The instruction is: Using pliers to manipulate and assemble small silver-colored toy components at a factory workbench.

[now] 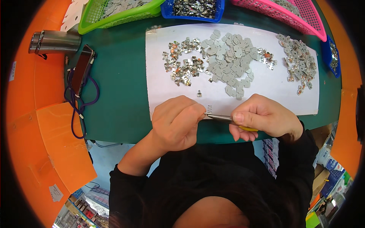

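My right hand (264, 118) is wrapped round a pair of pliers (221, 117) with metal jaws and a yellow grip. The jaws point left and reach the fingertips of my left hand (178, 121). That hand is closed in a pinch; what it holds is too small and covered to name. A small wavy dark mark or piece (209, 108) shows just above the plier tips. Beyond my hands, a single small metal part (199, 93) lies alone on the white board (159, 97).
Loose metal parts (186, 68), a heap of grey flat pieces (230, 57) and assembled-looking pieces (300, 60) cover the board. Behind stand a green basket (125, 19), a blue bin (193, 18) and a pink basket (281, 17). A phone (83, 70) and steel flask (57, 41) are left.
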Demonstrator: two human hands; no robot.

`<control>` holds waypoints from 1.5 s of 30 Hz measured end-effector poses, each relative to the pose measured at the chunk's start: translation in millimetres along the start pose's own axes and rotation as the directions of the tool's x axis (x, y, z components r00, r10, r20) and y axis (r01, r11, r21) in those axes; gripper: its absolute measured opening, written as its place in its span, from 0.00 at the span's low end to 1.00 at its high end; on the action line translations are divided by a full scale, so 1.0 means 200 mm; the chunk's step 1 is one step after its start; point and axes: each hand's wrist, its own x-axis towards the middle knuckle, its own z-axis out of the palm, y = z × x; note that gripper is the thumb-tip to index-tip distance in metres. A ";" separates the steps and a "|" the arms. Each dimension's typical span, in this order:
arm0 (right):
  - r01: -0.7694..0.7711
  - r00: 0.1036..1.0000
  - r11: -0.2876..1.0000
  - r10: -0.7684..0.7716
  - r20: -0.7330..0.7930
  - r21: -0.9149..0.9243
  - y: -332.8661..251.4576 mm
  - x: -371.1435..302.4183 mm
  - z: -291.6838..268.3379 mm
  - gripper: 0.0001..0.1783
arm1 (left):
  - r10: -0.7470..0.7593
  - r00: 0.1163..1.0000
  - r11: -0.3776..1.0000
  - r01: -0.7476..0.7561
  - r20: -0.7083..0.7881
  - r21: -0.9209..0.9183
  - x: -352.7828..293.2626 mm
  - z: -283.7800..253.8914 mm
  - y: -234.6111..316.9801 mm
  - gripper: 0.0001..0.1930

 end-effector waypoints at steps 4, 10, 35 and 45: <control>0.020 0.994 0.984 -0.038 -0.101 -0.178 0.01 0.01 0.04 0.22 | -0.108 0.994 0.994 0.108 0.018 -0.028 -0.04 0.01 0.02 0.04; 0.109 0.819 0.707 -0.462 -0.339 -0.699 0.05 0.00 0.12 0.12 | -0.251 0.967 0.968 0.251 0.038 -0.007 -0.04 0.02 0.01 0.08; 0.024 0.804 0.372 -0.559 -0.203 -0.928 -0.06 -0.05 0.08 0.13 | -0.186 0.964 0.982 0.190 0.193 -0.004 0.01 -0.04 0.03 0.11; -0.011 0.841 0.313 -0.510 -0.178 -0.950 -0.11 -0.06 0.05 0.13 | -0.180 0.956 0.983 0.182 0.230 0.013 0.01 -0.03 0.03 0.11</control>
